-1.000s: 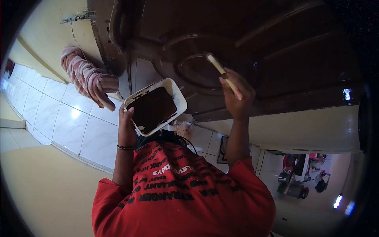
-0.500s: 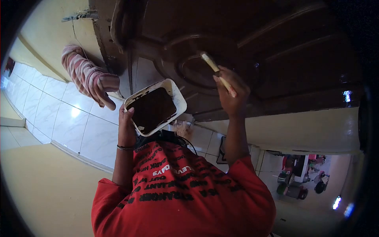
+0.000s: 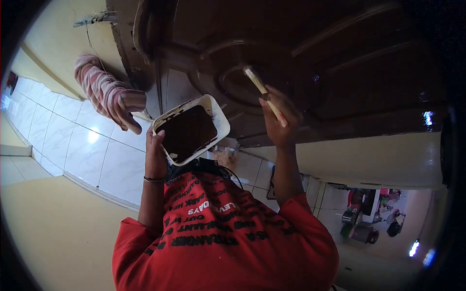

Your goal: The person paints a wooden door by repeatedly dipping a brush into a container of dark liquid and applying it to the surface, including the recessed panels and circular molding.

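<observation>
In my left hand (image 3: 156, 154) is a white rectangular tub (image 3: 221, 123), held by its near left corner with the thumb over the rim. Dark brown paint (image 3: 188, 133) covers its bottom, and smears mark the inner walls. My right hand (image 3: 282, 116) grips a paintbrush (image 3: 264, 92) by its pale handle, fingers wrapped round it. The brush's tip points up and left, overlapping the oval moulding of a glossy dark brown panelled door (image 3: 335, 87) in this view. The tub sits lower and to the left of the brush.
A rolled pink striped cloth (image 3: 109, 92) hangs on a string by the wall at left. White tiles (image 3: 119, 160) cover the floor. Under the tub's right side lies a tan, fibrous bundle (image 3: 225, 156). Pots (image 3: 359, 233) and other household items stand at the far right.
My right hand and the brush have moved slightly left and down along the door's oval. The tub in my left hand stays almost where it was.
</observation>
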### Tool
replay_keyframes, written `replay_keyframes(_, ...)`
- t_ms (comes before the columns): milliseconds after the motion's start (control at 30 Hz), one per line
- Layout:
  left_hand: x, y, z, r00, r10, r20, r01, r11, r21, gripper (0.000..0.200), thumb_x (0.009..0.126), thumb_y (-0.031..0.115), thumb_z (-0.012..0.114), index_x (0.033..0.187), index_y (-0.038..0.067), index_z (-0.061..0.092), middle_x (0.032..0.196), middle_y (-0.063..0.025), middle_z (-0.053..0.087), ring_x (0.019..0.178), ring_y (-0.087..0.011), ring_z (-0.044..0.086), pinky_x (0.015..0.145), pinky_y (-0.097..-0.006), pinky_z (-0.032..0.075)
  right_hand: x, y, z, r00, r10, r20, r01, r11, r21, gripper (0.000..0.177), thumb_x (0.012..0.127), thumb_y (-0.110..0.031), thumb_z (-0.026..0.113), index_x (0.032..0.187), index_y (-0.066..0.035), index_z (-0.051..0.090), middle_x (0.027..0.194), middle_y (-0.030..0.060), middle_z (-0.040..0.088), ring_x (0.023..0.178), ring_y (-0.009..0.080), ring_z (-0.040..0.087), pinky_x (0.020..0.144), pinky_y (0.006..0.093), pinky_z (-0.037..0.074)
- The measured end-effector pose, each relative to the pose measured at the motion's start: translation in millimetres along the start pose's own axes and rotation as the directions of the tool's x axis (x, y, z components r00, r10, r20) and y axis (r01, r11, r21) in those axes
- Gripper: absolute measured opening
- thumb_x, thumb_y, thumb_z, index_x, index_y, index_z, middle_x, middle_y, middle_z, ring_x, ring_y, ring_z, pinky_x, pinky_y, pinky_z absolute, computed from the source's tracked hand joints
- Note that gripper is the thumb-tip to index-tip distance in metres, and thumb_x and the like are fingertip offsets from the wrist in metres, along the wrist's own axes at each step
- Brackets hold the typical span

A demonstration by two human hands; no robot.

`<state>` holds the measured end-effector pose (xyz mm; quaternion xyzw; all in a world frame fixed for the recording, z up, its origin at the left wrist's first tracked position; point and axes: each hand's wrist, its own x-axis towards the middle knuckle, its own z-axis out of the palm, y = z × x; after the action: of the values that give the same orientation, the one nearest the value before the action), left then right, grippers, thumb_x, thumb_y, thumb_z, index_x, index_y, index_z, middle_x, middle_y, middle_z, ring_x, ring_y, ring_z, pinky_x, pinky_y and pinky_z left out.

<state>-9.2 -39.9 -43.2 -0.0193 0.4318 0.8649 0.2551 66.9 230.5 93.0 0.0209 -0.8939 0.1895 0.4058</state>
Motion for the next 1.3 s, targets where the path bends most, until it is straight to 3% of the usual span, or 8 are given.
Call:
replay_keyframes(100,0.5,0.4,0.2,1.000,-0.001,-0.021,0.001,1.000,0.014,0.059,0.090,0.026,0.056,0.137,-0.002,0.035,0.129,-0.0158,0.052,0.124,-0.0234,0.049,0.106,-0.0362,0.037,-15.4,6.9,0.6,0.998,0.042,0.052,-0.048,0.992,0.118,0.022,0.079,-0.004,0.075,0.100,-0.007,0.069,0.100,0.0111,0.070,0.089,0.0309,0.070,0.075,0.0370,0.057)
replay_keyframes(167,2.3,0.2,-0.3,1.000,-0.011,-0.008,0.011,1.000,0.012,0.058,0.090,0.026,0.055,0.137,-0.002,0.035,0.129,-0.0157,0.053,0.123,-0.0235,0.049,0.106,-0.0361,0.037,-29.9,10.8,10.6,0.962,0.121,0.243,-0.138,0.989,0.056,0.021,0.079,-0.006,0.075,0.099,-0.008,0.069,0.101,0.0124,0.070,0.090,0.0320,0.069,0.076,0.0381,0.056)
replay_keyframes(367,4.2,-2.9,-0.9,1.000,0.000,0.015,0.000,1.000,-0.002,0.057,0.091,0.025,0.054,0.137,-0.002,0.036,0.128,-0.0151,0.054,0.122,-0.0234,0.051,0.106,-0.0358,0.038,-61.3,43.6,29.2,0.911,0.188,0.366,-0.192,0.981,-0.026,0.021,0.080,-0.003,0.074,0.100,-0.002,0.069,0.104,0.0166,0.069,0.092,0.0333,0.069,0.078,0.0356,0.055)
replay_keyframes(667,5.6,-2.9,2.3,1.000,-0.020,-0.001,0.020,0.999,0.028,0.058,0.090,0.025,0.055,0.138,-0.001,0.035,0.130,-0.0153,0.052,0.123,-0.0238,0.050,0.106,-0.0360,0.038,-20.5,9.1,-8.6,0.992,0.117,0.045,-0.118,0.992,0.032,0.019,0.080,-0.001,0.074,0.098,-0.002,0.069,0.101,0.0155,0.071,0.092,0.0285,0.071,0.078,0.0380,0.056)
replay_keyframes(867,4.0,0.6,8.0,1.000,-0.018,0.015,0.018,1.000,0.012,0.057,0.089,0.026,0.056,0.135,-0.002,0.037,0.128,-0.0156,0.054,0.121,-0.0234,0.052,0.106,-0.0358,0.039,-47.1,21.2,26.3,0.923,0.175,0.342,-0.193,0.981,0.018,0.017,0.081,-0.003,0.074,0.097,-0.002,0.068,0.101,0.0152,0.071,0.092,0.0295,0.070,0.079,0.0355,0.055)
replay_keyframes(1000,4.7,-3.0,3.0,1.000,-0.007,0.012,0.007,1.000,0.014,0.056,0.089,0.027,0.056,0.135,-0.002,0.038,0.127,-0.0154,0.054,0.121,-0.0230,0.052,0.106,-0.0358,0.039,-50.8,41.0,34.4,0.926,0.185,0.329,-0.202,0.979,0.019,0.023,0.078,-0.004,0.075,0.100,-0.007,0.069,0.101,0.0130,0.070,0.092,0.0319,0.069,0.077,0.0376,0.056)
replay_keyframes(1167,3.5,0.3,2.7,1.000,0.009,0.021,-0.010,1.000,0.020,0.056,0.089,0.026,0.055,0.135,-0.002,0.038,0.128,-0.0151,0.054,0.121,-0.0229,0.051,0.106,-0.0361,0.038,-20.8,9.1,13.1,0.995,0.086,0.045,-0.086,0.996,0.013,0.021,0.078,-0.005,0.076,0.098,-0.007,0.069,0.100,0.0130,0.070,0.090,0.0322,0.069,0.076,0.0368,0.057)
replay_keyframes(1300,4.0,-2.2,1.4,1.000,0.000,0.003,0.000,1.000,0.012,0.057,0.089,0.027,0.055,0.135,-0.002,0.038,0.129,-0.0154,0.053,0.122,-0.0229,0.051,0.107,-0.0362,0.037,-20.7,4.4,17.2,0.992,0.086,0.090,-0.091,0.994,0.056,0.020,0.078,-0.006,0.076,0.097,-0.006,0.068,0.099,0.0127,0.070,0.088,0.0318,0.070,0.075,0.0366,0.056)
